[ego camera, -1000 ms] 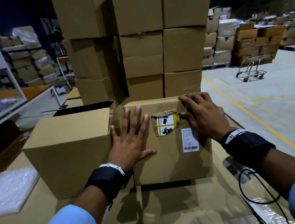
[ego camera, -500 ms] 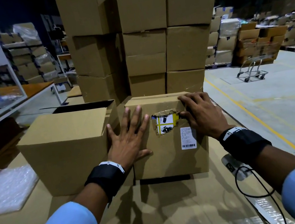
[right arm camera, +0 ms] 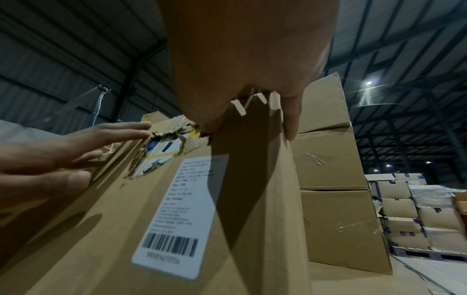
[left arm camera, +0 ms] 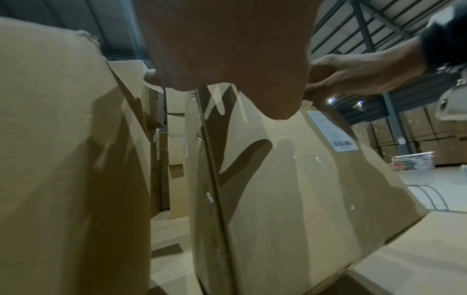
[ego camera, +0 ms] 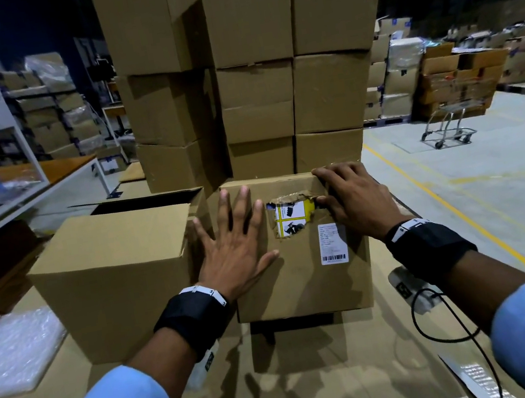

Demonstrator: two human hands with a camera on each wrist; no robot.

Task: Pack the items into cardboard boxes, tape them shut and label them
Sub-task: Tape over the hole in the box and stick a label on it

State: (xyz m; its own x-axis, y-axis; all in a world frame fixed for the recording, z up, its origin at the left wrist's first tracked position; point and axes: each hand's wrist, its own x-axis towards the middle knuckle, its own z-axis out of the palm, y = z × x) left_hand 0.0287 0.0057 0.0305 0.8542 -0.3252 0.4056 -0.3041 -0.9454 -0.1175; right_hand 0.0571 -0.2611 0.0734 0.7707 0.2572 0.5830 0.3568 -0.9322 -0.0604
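Observation:
A closed cardboard box [ego camera: 303, 282] stands on the cardboard-covered worktop [ego camera: 319, 380]. Its upper face has a torn hole [ego camera: 292, 218] showing yellow-and-white printed packaging, and a white barcode label [ego camera: 332, 242] beside it. My left hand [ego camera: 234, 248] lies flat on that face with fingers spread, left of the hole. My right hand [ego camera: 355, 204] grips the box's far right corner, fingers curled over the edge and thumb at the tear. The right wrist view shows the label [right arm camera: 174, 219] close up and the thumb tucked into the torn cardboard [right arm camera: 192, 137]. The left wrist view shows the taped box face [left arm camera: 303, 199].
An open-topped cardboard box [ego camera: 111, 279] stands touching on the left. A tall stack of boxes [ego camera: 251, 79] rises right behind. Bubble wrap [ego camera: 5, 349] lies at the left edge, a black cable [ego camera: 448, 324] at the right. A trolley [ego camera: 451, 129] stands on the floor beyond.
Both hands keep their places on the box. The box and hands sit slightly farther from me than a second ago.

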